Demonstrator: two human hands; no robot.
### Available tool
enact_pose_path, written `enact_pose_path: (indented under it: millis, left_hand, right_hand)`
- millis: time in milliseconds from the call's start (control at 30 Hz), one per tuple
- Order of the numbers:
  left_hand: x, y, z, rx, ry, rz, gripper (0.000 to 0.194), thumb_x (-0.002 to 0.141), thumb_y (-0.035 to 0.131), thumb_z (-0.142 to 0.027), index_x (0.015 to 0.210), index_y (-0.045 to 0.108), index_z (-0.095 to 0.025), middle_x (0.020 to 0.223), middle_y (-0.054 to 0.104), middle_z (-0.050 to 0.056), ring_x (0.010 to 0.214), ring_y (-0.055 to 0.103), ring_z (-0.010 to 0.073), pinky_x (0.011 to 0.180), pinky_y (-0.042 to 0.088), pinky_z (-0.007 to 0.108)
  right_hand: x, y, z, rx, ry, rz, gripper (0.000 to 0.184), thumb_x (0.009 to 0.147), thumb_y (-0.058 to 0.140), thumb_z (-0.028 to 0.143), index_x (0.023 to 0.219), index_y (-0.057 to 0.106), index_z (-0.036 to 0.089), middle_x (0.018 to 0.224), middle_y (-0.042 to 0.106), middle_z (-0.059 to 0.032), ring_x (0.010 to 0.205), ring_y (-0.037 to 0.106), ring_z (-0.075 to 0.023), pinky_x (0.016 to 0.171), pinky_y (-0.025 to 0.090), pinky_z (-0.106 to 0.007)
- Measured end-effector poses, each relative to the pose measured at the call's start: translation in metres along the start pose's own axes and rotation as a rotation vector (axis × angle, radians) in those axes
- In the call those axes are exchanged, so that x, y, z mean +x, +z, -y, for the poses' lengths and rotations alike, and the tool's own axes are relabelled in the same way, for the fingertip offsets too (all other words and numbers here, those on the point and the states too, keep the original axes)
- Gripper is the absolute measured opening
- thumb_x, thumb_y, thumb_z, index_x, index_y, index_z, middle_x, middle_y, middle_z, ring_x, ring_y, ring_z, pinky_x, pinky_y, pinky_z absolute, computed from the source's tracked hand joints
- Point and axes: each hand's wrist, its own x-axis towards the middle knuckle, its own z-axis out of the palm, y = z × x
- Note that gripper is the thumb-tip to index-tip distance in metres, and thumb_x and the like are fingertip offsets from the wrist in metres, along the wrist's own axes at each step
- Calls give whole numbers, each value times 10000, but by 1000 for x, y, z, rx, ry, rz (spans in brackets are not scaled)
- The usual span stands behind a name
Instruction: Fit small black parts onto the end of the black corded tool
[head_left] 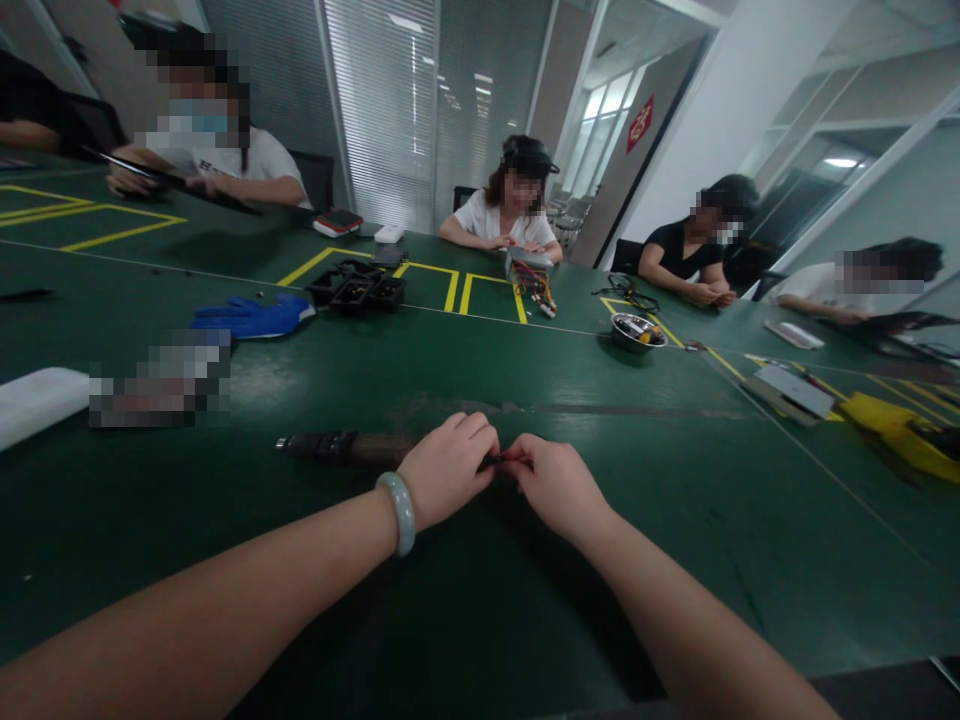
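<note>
A dark electric screwdriver (367, 447) lies sideways on the green table, its metal tip pointing left. My left hand (450, 462), with a pale green bangle on the wrist, is closed over the screwdriver's right end, which it hides. Close beside it, my right hand (559, 485) pinches with thumb and forefinger. A small dark piece (495, 458) shows between the fingertips of both hands; its kind is too small to make out. The fingertips of the two hands almost meet.
Around lie a blue glove (251, 316), black plastic parts (356, 288), a metal bowl of small parts (637, 333), a bundle of coloured wires (536, 280), a white object (41, 400) and a yellow item (900, 430). Several people sit along the table's far side.
</note>
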Motion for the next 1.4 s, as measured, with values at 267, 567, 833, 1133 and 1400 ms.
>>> enact_pose_path:
  millis: [267, 567, 833, 1133, 1400]
  left_hand:
    - [0, 2, 2, 12, 25, -3, 80, 818, 627, -216, 881, 593, -182, 922, 546, 31, 877, 501, 188, 770, 435, 328]
    - [0, 0, 1, 36, 44, 15, 101, 804, 644, -205, 883, 586, -179, 921, 547, 27, 872, 490, 188, 770, 425, 321]
    - [2, -2, -2, 84, 62, 47, 79, 798, 646, -213, 811, 579, -175, 895, 554, 33, 862, 487, 185, 746, 419, 318]
    - [2, -2, 0, 66, 60, 46, 52, 813, 626, -201, 826, 582, -175, 908, 552, 31, 862, 480, 185, 751, 423, 317]
    - [3, -3, -1, 79, 54, 63, 64, 817, 625, -213, 819, 577, -171, 908, 549, 37, 873, 475, 188, 756, 429, 316]
  right_hand:
    - [0, -1, -3, 19, 24, 7, 106, 871, 549, 244, 879, 654, 233, 804, 684, 19, 720, 622, -128, 645, 400, -226]
    - [0, -3, -2, -121, -79, -3, 97, 884, 545, 219, 859, 637, 235, 815, 681, 9, 740, 612, -141, 642, 375, -234]
    - [4, -4, -3, -180, -98, 41, 104, 902, 539, 241, 887, 642, 230, 869, 689, -7, 811, 626, -161, 714, 396, -252]
    - [5, -1, -10, -125, -157, 14, 112, 894, 530, 204, 877, 639, 228, 846, 682, 12, 787, 614, -143, 711, 392, -245]
    - [4, 7, -8, 67, -39, 7, 82, 877, 548, 236, 865, 629, 228, 759, 670, 37, 692, 607, -116, 649, 389, -223]
